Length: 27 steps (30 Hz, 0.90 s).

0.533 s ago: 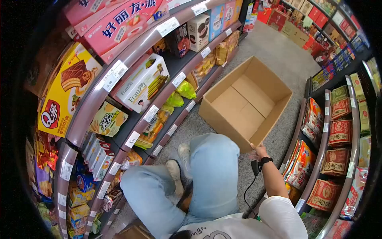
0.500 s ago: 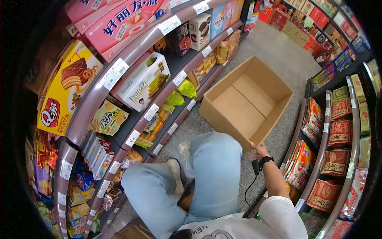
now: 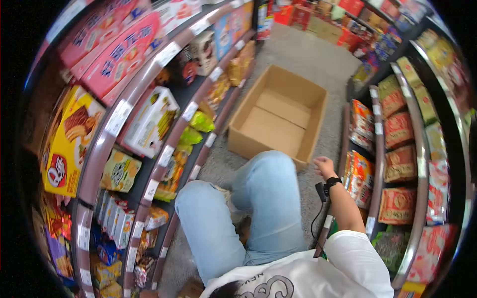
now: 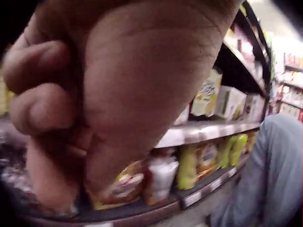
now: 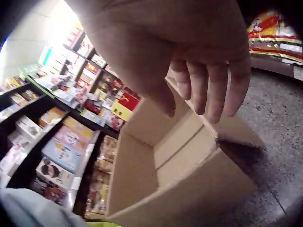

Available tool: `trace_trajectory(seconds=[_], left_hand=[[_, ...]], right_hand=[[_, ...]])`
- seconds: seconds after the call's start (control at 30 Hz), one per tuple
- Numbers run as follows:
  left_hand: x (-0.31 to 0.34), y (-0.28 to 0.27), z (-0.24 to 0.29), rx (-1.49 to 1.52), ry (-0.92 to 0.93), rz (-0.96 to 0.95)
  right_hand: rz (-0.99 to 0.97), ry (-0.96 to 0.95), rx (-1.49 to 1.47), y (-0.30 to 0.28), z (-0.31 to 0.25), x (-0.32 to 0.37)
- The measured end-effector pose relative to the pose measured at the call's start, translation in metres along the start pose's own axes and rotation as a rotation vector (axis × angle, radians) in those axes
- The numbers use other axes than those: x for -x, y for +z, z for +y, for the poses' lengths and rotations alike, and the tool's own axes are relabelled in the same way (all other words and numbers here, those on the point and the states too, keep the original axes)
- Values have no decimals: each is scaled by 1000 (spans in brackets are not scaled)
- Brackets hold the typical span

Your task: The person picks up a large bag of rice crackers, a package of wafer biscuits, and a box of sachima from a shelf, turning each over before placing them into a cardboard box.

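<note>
An open brown cardboard box [image 3: 271,121] stands on the floor just beyond the person's knees, and no goods show inside it. Beside its near right corner is my right hand [image 3: 324,168], its fingers loosely bent and holding nothing. From the right wrist, that hand's fingers hang down over the box's edge [image 5: 189,189] in view. My left hand [image 4: 137,80] fills much of the left wrist view, its fingers curled in toward the thumb with nothing visible in them. Behind it are snack packs [image 4: 161,177] on a low shelf. The head view does not show the left hand.
Shelves of snacks line both sides of the aisle, with a yellow cake box [image 3: 69,141] at left and red packets [image 3: 397,164] at right. Bent knees [image 3: 271,198] sit close to the box. A black cable [image 3: 314,218] runs from the right wrist.
My right hand has let go of the cardboard box's near corner and is now just off it. The head view has shifted, so box and shelves sit further left.
</note>
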<state>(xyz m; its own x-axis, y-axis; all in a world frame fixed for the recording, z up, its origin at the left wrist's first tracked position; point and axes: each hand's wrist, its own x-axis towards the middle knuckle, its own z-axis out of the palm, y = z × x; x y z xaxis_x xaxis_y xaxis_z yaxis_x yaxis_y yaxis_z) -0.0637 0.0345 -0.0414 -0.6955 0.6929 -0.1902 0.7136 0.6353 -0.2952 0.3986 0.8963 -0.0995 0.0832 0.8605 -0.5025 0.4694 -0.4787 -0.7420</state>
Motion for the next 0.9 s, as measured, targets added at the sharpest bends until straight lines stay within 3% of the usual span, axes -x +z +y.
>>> trace_trajectory(seconds=[0.03, 0.07, 0.1, 0.13, 0.17, 0.23, 0.3, 0.4, 0.5, 0.67, 0.8, 0.9], left_hand=[[-82, -101, 70, -63, -292, -354], [-135, -92, 68, 240, -407, -377], [-174, -128, 100, 584, -493, -404], [-194, -132, 115, 383, -76, -109], [-222, -104, 117, 483, -26, -16], [-251, -185, 179, 571, 139, -3], [-278, -178, 193, 643, 234, -33], [-292, -202, 221, 664, 330, -28], [-304, -209, 231, 700, 366, -66], [-285, -251, 245, 690, 372, -27], [-280, -263, 254, 661, 360, -45], [-287, -266, 263, 615, 310, -87]], right_hand=[[35, -74, -21, -11, -11, 20], [74, -144, -41, -25, -18, 38], [149, -244, -49, -43, -11, 44], [224, -336, -45, -64, -1, 53], [381, -489, 24, -84, -1, 75], [694, -776, 201, -124, -20, 147], [812, -587, 91, -163, -32, 221], [1202, -683, 523, -223, -25, 281], [1451, -523, 961, -265, -26, 317], [1472, -80, 1140, -290, -17, 292], [1650, -86, 1204, -297, -11, 266], [1665, -93, 1180, -297, -12, 262]])
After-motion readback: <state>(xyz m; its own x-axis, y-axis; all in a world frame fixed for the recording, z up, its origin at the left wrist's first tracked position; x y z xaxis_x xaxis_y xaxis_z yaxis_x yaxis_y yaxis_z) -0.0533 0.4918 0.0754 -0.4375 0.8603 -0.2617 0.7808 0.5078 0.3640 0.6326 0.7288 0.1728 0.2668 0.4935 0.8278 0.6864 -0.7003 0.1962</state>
